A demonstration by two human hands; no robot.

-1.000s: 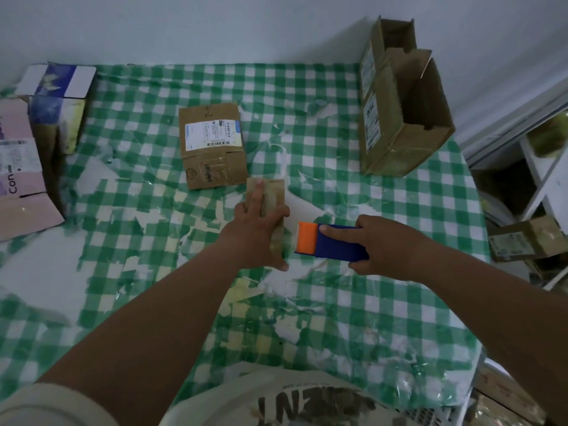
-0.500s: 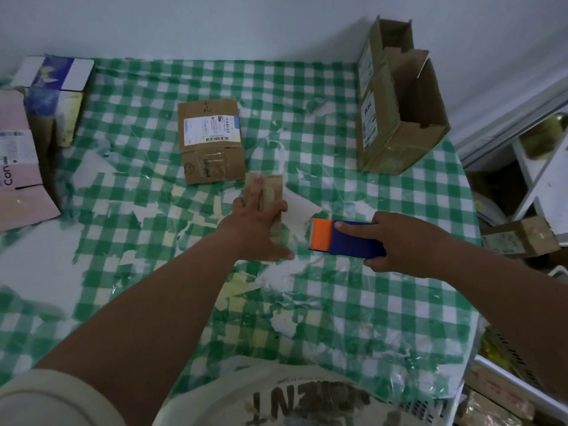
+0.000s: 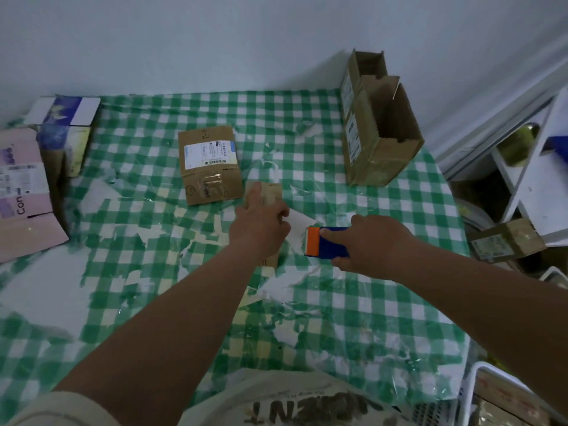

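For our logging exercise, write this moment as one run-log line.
left hand: holds small cardboard box on checked tablecloth | right hand: grips blue tool, orange end facing box

left grip curled, palm down, right grip clenched sideways

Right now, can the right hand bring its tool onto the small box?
Probably yes. The right hand grips the tool with its orange end facing the small box, with nothing standing between them. The left hand covers much of it, though.

L grip: box; R grip: roller.
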